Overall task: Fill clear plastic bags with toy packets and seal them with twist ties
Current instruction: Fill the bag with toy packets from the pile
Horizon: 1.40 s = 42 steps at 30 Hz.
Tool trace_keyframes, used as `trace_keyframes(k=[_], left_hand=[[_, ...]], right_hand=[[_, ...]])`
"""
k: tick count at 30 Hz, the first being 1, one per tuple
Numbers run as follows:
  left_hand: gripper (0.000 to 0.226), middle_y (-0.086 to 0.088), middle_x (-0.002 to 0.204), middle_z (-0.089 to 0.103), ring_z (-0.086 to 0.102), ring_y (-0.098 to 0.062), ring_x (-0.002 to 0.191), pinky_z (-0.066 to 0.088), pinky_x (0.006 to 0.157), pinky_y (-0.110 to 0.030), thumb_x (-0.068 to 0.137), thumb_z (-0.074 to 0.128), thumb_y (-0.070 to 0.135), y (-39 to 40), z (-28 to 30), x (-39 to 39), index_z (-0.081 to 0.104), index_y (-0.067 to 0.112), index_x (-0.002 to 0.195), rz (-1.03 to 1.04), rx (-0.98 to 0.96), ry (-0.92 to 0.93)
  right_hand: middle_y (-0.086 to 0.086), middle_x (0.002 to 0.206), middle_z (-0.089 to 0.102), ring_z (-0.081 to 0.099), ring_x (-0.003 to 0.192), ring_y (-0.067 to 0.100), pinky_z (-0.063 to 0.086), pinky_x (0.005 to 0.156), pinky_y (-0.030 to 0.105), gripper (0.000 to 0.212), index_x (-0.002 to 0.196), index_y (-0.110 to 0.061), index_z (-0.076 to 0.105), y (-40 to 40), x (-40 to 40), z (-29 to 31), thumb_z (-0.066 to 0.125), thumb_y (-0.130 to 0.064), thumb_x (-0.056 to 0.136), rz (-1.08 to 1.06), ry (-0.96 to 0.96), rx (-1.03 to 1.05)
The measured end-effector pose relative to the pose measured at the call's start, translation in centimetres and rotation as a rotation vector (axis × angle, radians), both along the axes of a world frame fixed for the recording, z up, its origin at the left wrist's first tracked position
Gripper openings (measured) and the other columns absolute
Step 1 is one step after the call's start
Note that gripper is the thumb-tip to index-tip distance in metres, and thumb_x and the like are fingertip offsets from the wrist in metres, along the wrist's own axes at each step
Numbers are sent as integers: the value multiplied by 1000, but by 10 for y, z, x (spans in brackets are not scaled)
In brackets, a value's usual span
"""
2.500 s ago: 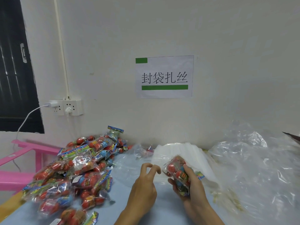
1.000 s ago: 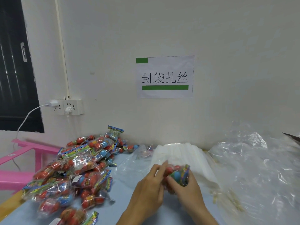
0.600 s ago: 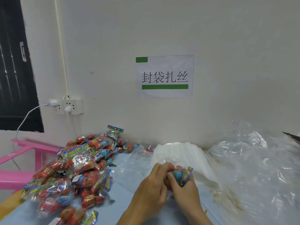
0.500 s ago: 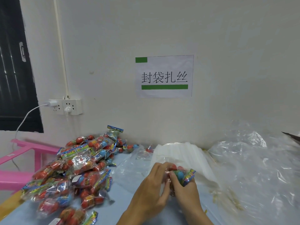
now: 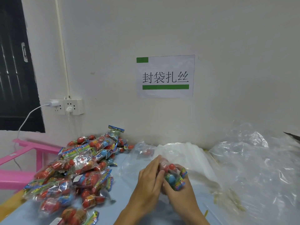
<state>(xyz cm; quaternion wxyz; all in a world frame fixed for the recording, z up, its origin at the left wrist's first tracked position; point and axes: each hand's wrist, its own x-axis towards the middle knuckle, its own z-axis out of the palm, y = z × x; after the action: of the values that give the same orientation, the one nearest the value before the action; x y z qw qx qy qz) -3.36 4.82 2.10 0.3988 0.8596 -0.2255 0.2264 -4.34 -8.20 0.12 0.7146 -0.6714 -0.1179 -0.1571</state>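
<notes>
Both your hands are bunched together low in the middle of the shot, over the pale blue counter. Your right hand has its fingers curled round a toy packet, the one with red and blue balls and a rainbow-striped edge, and your left hand is pressed up against the same packet from the left side, fingers wrapped onto its top end. Can't really tell if there's clear plastic around it, it's too blurry there.

The big pile of toy packets sits well off to your left on the counter. Just behind your hands is a stack of white bags, and a heap of crumpled clear plastic bags fills the right side. Some yellowish twist ties lie near your right wrist, kinda smeared. The wall sign reads 封袋扎丝.
</notes>
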Motion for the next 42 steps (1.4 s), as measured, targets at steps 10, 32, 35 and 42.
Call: trace_keyframes(k=[10, 32, 35, 42], left_hand=[[29, 9, 127, 65, 52, -2, 126, 30, 106, -15, 97, 52, 15, -2, -4, 6, 69, 15, 121, 65, 28, -265], [13, 20, 110, 52, 53, -8, 111, 42, 92, -18, 96, 52, 28, -14, 10, -12, 53, 35, 106, 165, -403, -282], [24, 8, 121, 44, 49, -18, 114, 43, 93, -34, 98, 57, 32, -7, 10, -2, 43, 29, 117, 333, -583, 147], [50, 3, 121, 56, 67, -16, 101, 58, 70, -26, 93, 62, 45, -21, 4, -2, 37, 24, 131, -58, -659, 670]], right_hand=[[-15, 100, 72, 71, 91, 3, 53, 73, 14, 62, 127, -28, 45, -1, -2, -6, 71, 3, 81, -8, -96, -341], [-22, 132, 56, 53, 123, -5, 43, 107, 24, 65, 145, -35, 37, -5, 1, -4, 66, -15, 91, -120, -132, -464], [-26, 134, 55, 54, 122, -7, 45, 105, 21, 68, 145, -35, 33, -5, 1, -5, 66, -9, 91, -131, -135, -367], [-11, 126, 64, 68, 106, 4, 55, 87, 20, 66, 137, -29, 42, -6, 4, -7, 66, 6, 87, -181, -157, -249]])
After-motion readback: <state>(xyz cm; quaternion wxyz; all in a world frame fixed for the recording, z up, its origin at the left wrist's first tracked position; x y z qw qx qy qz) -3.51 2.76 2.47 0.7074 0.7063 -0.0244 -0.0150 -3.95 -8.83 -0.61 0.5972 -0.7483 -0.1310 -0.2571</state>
